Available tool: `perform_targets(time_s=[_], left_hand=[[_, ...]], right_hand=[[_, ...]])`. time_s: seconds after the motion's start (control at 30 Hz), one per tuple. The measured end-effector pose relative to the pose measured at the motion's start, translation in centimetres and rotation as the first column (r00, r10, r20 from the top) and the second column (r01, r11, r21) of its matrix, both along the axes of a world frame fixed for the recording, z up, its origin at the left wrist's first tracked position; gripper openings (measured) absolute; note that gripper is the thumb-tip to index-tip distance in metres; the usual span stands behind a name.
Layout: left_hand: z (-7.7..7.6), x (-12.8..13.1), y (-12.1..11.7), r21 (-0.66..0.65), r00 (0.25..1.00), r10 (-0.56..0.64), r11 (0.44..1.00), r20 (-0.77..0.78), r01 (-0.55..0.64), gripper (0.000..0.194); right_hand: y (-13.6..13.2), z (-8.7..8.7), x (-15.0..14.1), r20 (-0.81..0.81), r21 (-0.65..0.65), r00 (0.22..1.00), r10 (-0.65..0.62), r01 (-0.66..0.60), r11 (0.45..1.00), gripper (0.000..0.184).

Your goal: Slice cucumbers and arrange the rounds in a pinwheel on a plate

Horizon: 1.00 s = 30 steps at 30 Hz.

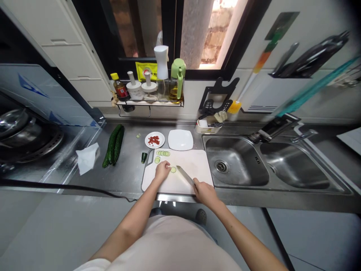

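Observation:
A white cutting board (194, 160) with a grey edge lies on the counter before me. My right hand (205, 192) is wrapped round the handle of a knife (185, 175), whose blade points up and to the left over the board. My left hand (163, 170) is over the board's left half, fingers drawn together; whether anything is between them is too small to see. Just right of its fingertips lies a round cucumber slice (173, 169). Overlapping cucumber slices (163, 153) rest in a row near the board's top edge, with more slices (157, 160) below.
Behind the board stand a plate of chopped red pieces (153, 140) and a white dish (180, 140). To the left are a cucumber end (144, 157), whole cucumbers (114, 145) and a paper towel (87, 158). A double sink (239, 162) is at right; a condiment rack (149, 103) hangs behind.

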State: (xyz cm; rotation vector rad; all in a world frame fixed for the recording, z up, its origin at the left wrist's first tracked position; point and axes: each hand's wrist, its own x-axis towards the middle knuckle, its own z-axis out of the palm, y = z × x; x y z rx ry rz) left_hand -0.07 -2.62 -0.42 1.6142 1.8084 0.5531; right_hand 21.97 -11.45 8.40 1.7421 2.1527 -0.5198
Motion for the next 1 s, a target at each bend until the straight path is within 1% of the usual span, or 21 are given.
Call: perform_targets(time_s=[0.17, 0.3, 0.5, 1.0], left_hand=[[-0.1, 0.0, 0.0, 0.003, 1.000, -0.004, 1.000, -0.006, 0.004, 0.013], [-0.1, -0.1, 0.1, 0.007, 1.000, -0.011, 1.000, -0.011, 0.011, 0.013], [-0.1, -0.1, 0.2, -0.006, 1.000, -0.011, 1.000, -0.009, 0.011, 0.013], [-0.2, -0.1, 0.4, -0.027, 1.000, 0.008, 1.000, 0.009, -0.008, 0.012]], right_hand=[[-0.7, 0.1, -0.3, 0.013, -0.021, 1.000, 0.024, -0.024, 0.999, 0.021], [-0.9, -0.5, -0.7, 0.042, -0.039, 0.998, 0.052, -0.050, 0.998, 0.022], [-0.7, -1.1, -0.9, 0.053, -0.028, 0.996, 0.073, -0.071, 0.997, 0.024], [0.0, -0.2, -1.4, 0.027, -0.102, 0.997, 0.067, -0.064, 0.993, 0.027]])
